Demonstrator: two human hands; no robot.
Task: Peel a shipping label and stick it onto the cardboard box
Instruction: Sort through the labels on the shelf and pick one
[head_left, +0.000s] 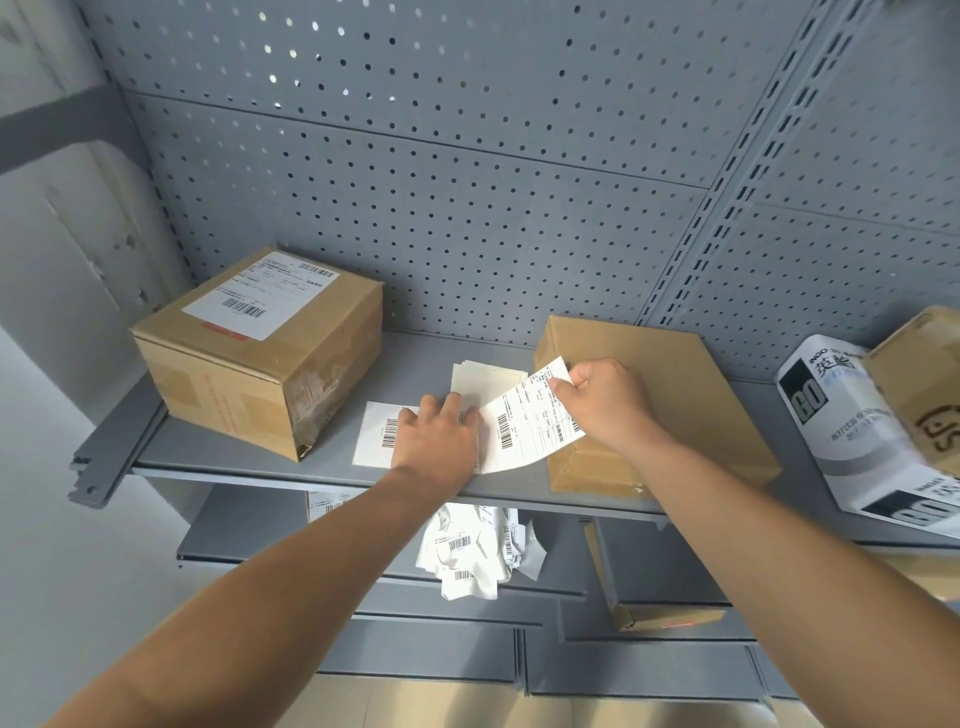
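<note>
A white shipping label (527, 421) with barcodes curls up off its backing on the grey shelf (223, 447). My right hand (605, 400) pinches the label's upper corner and holds it lifted. My left hand (439, 439) lies flat on the stack of label sheets (376, 434), pressing it down. A plain cardboard box (670, 384) lies just right of the label, partly behind my right hand, with no label on its top. Cream backing sheets (485, 376) lie behind the stack.
A taller cardboard box (291, 358) bearing a label stands at the shelf's left. A white printed package (852, 441) and another box (919, 374) sit at the right. Crumpled backing papers (478, 551) lie on the lower shelf. Pegboard (467, 182) closes the back.
</note>
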